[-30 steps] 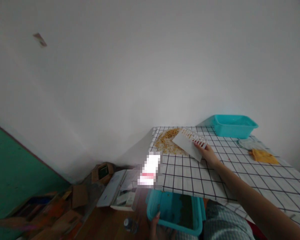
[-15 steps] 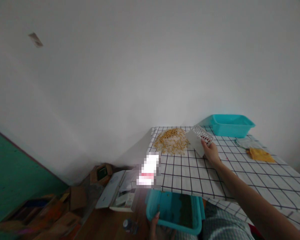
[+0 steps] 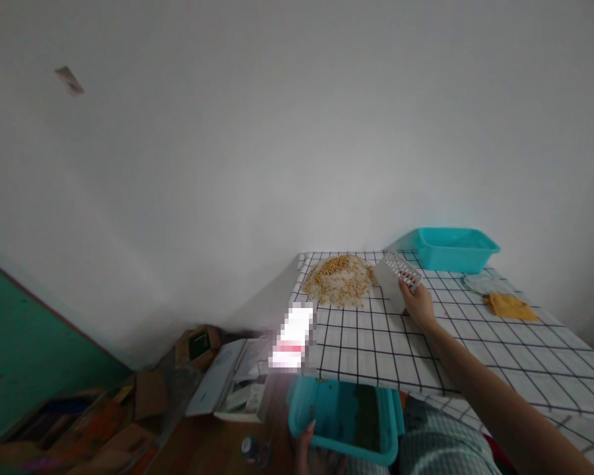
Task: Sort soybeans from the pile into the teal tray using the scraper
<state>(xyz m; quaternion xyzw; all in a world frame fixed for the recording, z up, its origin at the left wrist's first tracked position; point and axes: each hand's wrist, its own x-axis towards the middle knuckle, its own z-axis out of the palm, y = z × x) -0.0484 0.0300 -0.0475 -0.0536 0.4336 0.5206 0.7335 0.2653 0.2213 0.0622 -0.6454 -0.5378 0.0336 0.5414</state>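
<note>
My right hand [image 3: 420, 306] is closed on the near end of a white plastic piece with rows of slots [image 3: 400, 269], tilted on the table; its exact kind I cannot tell. Just left of that piece spreads a pile of yellow beans and pale grains [image 3: 340, 280]. At the table's front edge, in front of my body, is a teal plastic tub [image 3: 336, 417], its inside partly in shadow with a few bits near the far rim. My left hand [image 3: 304, 448] grips this tub's near left rim, thumb over the edge and other fingers mostly hidden below.
A second teal tub [image 3: 456, 251] stands at the back right by the wall. Near it lie a clear plastic item [image 3: 486, 284] and a yellow cloth [image 3: 512, 307]. A checked cloth covers the table [image 3: 356, 343]. Left and below are an opened white box [image 3: 242, 396], a bottle [image 3: 251, 448] and cardboard boxes [image 3: 151, 394].
The view has shifted slightly. The slotted white piece is tilted a little differently in my right hand. My left hand keeps its place on the tub.
</note>
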